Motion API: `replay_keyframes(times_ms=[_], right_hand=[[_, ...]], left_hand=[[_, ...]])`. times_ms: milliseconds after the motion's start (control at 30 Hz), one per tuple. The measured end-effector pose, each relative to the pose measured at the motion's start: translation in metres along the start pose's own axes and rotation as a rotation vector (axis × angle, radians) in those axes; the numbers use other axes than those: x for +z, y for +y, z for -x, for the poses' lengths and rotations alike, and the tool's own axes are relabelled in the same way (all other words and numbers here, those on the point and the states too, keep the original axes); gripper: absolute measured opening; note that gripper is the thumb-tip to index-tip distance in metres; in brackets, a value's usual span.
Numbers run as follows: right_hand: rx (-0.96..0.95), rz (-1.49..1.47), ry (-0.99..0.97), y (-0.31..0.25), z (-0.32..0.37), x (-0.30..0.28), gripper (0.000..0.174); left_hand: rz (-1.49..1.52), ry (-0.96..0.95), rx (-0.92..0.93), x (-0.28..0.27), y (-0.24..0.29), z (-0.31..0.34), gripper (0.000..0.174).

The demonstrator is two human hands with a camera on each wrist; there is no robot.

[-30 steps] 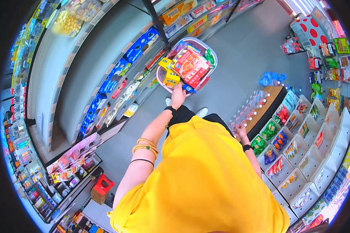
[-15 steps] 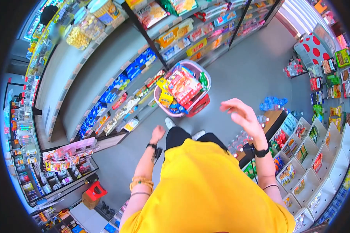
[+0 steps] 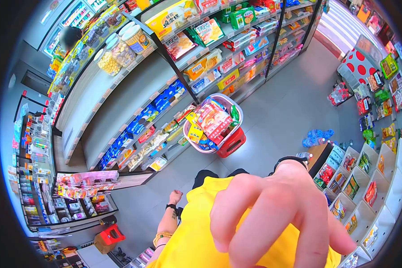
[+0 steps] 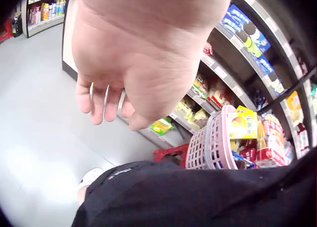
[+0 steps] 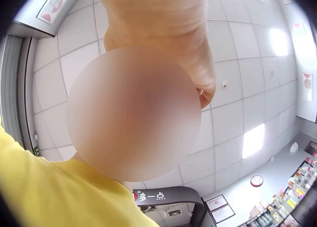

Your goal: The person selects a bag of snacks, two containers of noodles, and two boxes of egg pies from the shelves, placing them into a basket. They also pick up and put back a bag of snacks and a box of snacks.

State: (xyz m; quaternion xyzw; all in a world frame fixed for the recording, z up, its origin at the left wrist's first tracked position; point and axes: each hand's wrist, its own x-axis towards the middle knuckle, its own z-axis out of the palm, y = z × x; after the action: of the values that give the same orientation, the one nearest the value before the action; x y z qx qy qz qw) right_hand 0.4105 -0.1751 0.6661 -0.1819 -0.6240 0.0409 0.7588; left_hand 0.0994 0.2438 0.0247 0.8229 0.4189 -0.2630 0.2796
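My right hand (image 3: 281,210) is raised close in front of the head camera, its fingers bent loosely downward and nothing between them. In the right wrist view a blurred patch covers much of that hand (image 5: 207,83). Beside my body the left hand (image 3: 176,196) hangs low. Seen from the left wrist, this hand (image 4: 133,63) has relaxed fingers and is empty. Ahead on the floor stands a pink basket (image 3: 193,144) full of packets, among them a red and white pack (image 3: 214,120) and yellow boxes (image 3: 195,133). A red basket (image 3: 232,144) shows beside and below it.
Shelves (image 3: 120,105) with blue packets and snack bags run along the left. Bins of snacks (image 3: 359,196) line the right, near a wooden-topped stand (image 3: 319,156) and blue-wrapped bottles (image 3: 317,137). Grey floor (image 3: 272,120) extends ahead. A red container (image 3: 109,234) stands at lower left.
My left hand has come off the basket's goods and dropped to my side. The right hand has risen from near the bottles up to the head camera. The view has tilted upward.
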Motion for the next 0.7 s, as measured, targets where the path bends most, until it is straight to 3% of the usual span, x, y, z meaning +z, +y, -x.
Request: replay_keyframes(times_ms=[200,300,367,433,467,500,533,600,633,667,700], right_hand=[[0.026,0.016,-0.097,0.013,-0.020,0.023,0.067],[0.057,0.028,-0.163,0.021,-0.023,0.034,0.076],[0.196,0.062,-0.165,0.028,-0.012,0.038,0.083],[0.516,0.167,-0.053,0.048,0.026,0.030,0.079],[0.640,0.145,0.067,0.068,0.056,0.021,0.058],[0.723,0.285,0.055,0.094,0.097,0.005,0.048],[0.857,0.334,0.194,0.118,0.149,-0.004,0.036],[1.141,0.691,0.333,0.163,0.292,-0.028,0.029],[1.400,0.873,0.190,0.164,0.351,-0.034,0.036],[1.377,1.199,0.113,0.171,0.472,-0.037,0.046],[1.877,1.198,-0.117,0.159,0.523,-0.025,0.048]], left_hand=[[0.090,0.068,0.257,-0.018,0.054,-0.015,0.039],[-0.005,0.061,0.360,-0.024,0.063,-0.028,0.038],[-0.052,-0.073,0.410,-0.030,0.060,-0.037,0.038],[-0.111,-0.046,0.461,-0.044,0.071,-0.019,0.039],[-0.135,-0.078,0.479,-0.049,0.075,-0.016,0.040],[-0.162,-0.111,0.496,-0.052,0.075,-0.014,0.041],[-0.197,-0.146,0.518,-0.058,0.077,-0.011,0.042],[-0.276,-0.220,0.543,-0.069,0.079,-0.011,0.043],[-0.318,-0.258,0.548,-0.074,0.082,-0.016,0.044],[-0.358,-0.283,0.563,-0.079,0.086,-0.018,0.045],[-0.385,-0.301,0.590,-0.086,0.087,-0.019,0.045]])
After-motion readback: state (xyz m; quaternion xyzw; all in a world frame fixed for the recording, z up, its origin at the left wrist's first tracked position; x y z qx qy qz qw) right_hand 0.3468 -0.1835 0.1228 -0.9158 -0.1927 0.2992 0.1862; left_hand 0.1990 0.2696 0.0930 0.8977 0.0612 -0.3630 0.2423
